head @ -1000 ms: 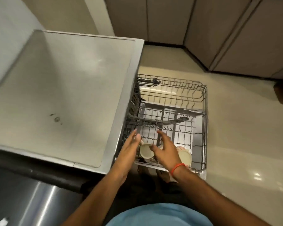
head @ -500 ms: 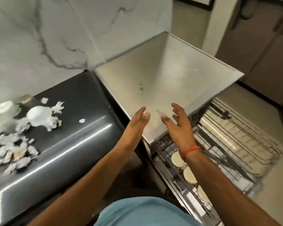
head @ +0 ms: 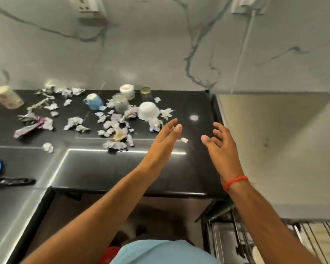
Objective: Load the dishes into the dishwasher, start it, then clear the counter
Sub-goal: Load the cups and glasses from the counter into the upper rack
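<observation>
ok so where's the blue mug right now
In the head view the blue mug lies tipped on the black counter, left of centre near the back wall, among torn paper scraps, left of the upturned white bowl.

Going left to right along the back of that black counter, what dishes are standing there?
Patterned tumbler lying tilted → blue mug → grey cup → upturned white bowl. Both hands, left and right, hover empty nearer the camera.
</observation>
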### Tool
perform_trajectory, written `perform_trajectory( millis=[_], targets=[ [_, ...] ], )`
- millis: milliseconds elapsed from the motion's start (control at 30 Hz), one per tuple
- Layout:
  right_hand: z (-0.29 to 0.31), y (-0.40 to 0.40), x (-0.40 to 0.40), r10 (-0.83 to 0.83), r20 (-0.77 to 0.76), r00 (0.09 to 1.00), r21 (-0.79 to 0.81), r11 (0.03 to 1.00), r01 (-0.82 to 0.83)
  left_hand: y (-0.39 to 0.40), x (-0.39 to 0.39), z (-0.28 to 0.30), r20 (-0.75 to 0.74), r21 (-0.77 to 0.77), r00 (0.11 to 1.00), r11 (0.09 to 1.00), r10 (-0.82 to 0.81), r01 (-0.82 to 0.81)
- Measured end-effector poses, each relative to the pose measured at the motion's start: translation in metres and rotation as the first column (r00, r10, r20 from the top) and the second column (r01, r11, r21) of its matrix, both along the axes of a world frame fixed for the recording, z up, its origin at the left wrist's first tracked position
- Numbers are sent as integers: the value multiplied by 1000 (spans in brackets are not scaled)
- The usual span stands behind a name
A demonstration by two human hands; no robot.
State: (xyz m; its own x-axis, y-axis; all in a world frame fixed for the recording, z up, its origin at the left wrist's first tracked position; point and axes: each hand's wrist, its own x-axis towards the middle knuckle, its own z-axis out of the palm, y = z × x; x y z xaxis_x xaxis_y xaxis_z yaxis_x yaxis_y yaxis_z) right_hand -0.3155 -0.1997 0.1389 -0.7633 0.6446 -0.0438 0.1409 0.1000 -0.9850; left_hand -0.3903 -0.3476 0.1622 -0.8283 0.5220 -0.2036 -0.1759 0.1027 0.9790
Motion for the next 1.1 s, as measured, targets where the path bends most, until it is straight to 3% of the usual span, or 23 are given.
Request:
perform_trajectory(
  millis=[400,1100],
  targets=[
    [6,-102,-162,245,10,969,-29,969,-245,-123,-129,-7,24,0,964,964,267,-267],
    [12,-184,-295,665,37,746,-8,747,-665,-211,-179,-13,17,-51,740,740,672,-671]
  ],
)
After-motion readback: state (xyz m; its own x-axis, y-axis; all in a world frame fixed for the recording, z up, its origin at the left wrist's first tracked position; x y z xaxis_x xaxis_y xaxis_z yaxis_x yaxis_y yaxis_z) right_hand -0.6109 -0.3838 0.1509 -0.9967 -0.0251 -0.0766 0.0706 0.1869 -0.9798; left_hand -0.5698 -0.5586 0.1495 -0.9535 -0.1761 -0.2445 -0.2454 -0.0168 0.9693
